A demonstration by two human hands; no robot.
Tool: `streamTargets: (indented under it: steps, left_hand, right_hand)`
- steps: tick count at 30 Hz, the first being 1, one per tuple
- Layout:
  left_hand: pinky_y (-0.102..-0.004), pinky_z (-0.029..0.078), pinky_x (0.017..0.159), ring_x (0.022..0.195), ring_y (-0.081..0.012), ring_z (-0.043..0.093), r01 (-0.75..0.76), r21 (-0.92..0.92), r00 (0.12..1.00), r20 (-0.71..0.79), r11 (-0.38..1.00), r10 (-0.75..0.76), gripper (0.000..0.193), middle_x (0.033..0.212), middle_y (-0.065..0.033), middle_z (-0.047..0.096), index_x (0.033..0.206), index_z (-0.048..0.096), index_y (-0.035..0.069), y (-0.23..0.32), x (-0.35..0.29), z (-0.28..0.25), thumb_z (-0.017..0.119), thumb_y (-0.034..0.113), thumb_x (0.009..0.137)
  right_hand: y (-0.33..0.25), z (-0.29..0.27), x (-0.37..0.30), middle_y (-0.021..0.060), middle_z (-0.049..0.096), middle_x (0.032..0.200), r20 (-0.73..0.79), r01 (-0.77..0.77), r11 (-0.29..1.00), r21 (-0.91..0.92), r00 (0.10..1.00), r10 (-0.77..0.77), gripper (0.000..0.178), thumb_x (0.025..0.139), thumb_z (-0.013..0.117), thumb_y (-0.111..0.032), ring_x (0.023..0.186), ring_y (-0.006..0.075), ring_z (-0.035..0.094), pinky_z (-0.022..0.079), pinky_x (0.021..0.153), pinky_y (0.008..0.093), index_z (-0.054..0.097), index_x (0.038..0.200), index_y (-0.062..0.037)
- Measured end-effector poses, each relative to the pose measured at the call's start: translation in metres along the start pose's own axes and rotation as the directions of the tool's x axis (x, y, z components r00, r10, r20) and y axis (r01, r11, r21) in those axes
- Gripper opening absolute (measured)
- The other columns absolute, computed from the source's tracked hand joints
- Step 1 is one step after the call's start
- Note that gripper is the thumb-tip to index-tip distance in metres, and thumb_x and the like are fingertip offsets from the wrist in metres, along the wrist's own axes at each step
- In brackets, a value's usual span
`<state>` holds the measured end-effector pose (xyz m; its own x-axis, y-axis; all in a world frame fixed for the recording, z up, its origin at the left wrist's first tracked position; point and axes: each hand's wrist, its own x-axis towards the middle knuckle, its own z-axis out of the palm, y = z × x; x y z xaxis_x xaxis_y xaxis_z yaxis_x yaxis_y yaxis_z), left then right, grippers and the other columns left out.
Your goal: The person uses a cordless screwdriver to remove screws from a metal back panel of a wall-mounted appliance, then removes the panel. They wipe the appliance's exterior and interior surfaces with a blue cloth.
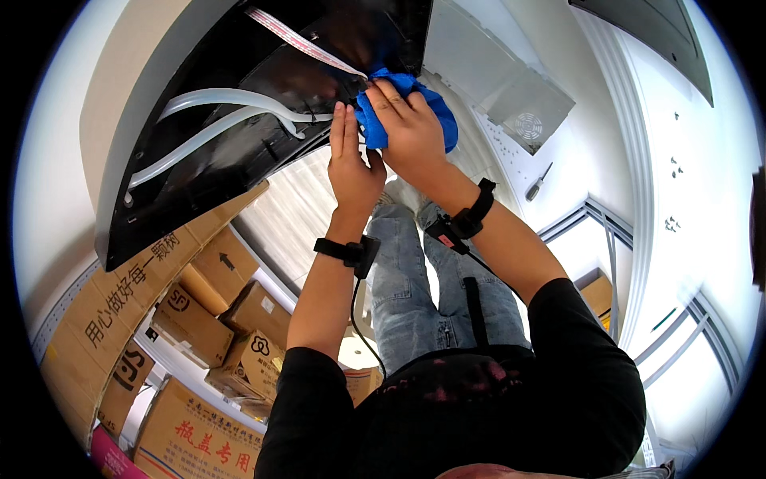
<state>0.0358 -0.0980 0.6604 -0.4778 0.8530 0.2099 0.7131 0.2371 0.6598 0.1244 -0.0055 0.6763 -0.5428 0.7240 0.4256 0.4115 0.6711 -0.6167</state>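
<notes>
My right hand (408,132) grips a bunched blue cloth (439,108) against the lower right part of a black housing (263,76). Fingers of my left hand (355,176) are stretched out and lie flat by the housing's edge, close to the end of a translucent hose (207,97). A second translucent hose (187,150) curves across the same dark surface. From above, a flat red-and-white ribbon cable (303,46) runs down toward the cloth. Whatever lies beneath the cloth is hidden.
Cardboard boxes (195,331) are stacked at the lower left. On the right, a screwdriver (539,183) lies on a white surface (614,160) with several small scattered screws (672,225). A grey perforated panel (519,104) is beyond the cloth.
</notes>
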Motion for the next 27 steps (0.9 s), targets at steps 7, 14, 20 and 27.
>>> streamTargets:
  steps: [7, 14, 20, 27]
  left_hand:
    - [-0.0250, 0.052, 0.063, 0.117, -0.0292, 0.055, 0.006, 0.021, 1.000, 0.016, 1.000, -0.006, 0.070, 0.145, -0.0200, 0.036, 0.139, 0.040, 0.001, 0.001, 0.002, -0.003, 0.055, -0.012, 0.071]
    - [-0.0243, 0.052, 0.063, 0.120, -0.0289, 0.052, 0.012, -0.014, 1.000, -0.013, 1.000, -0.012, 0.071, 0.145, -0.0207, 0.037, 0.139, 0.039, 0.001, 0.001, 0.001, 0.002, 0.055, -0.012, 0.071]
    - [-0.0350, 0.053, 0.083, 0.119, -0.0374, 0.052, -0.026, 0.021, 0.999, -0.036, 0.999, 0.026, 0.065, 0.143, -0.0204, 0.038, 0.136, 0.042, -0.001, 0.003, 0.003, 0.001, 0.058, -0.006, 0.073]
    - [-0.0276, 0.054, 0.072, 0.125, -0.0342, 0.048, 0.057, -0.039, 0.998, 0.018, 0.998, -0.057, 0.068, 0.144, -0.0222, 0.037, 0.138, 0.040, 0.000, 0.006, 0.002, -0.003, 0.054, -0.013, 0.072]
  right_hand:
    - [0.006, -0.022, -0.006, 0.0074, 0.059, 0.124, 0.050, -0.090, 0.993, -0.072, 0.994, 0.094, 0.055, 0.063, 0.063, 0.005, 0.079, 0.0280, 0.053, 0.049, 0.071, 0.0344, 0.061, 0.118, -0.0041]
    - [0.010, -0.034, -0.024, 0.0085, 0.059, 0.125, 0.034, -0.059, 0.998, 0.028, 0.998, 0.058, 0.058, 0.058, 0.066, 0.005, 0.078, 0.0274, 0.053, 0.047, 0.071, 0.0337, 0.062, 0.115, -0.0030]
    - [0.010, 0.000, 0.000, 0.0078, 0.058, 0.126, -0.024, 0.025, 0.999, -0.034, 0.999, -0.026, 0.050, 0.066, 0.060, 0.004, 0.081, 0.0264, 0.053, 0.048, 0.070, 0.0331, 0.061, 0.117, -0.0009]
    - [0.017, -0.018, -0.009, 0.0048, 0.059, 0.127, 0.100, -0.033, 0.998, -0.053, 0.994, 0.038, 0.055, 0.065, 0.062, 0.004, 0.076, 0.0259, 0.052, 0.048, 0.070, 0.0320, 0.062, 0.119, -0.0052]
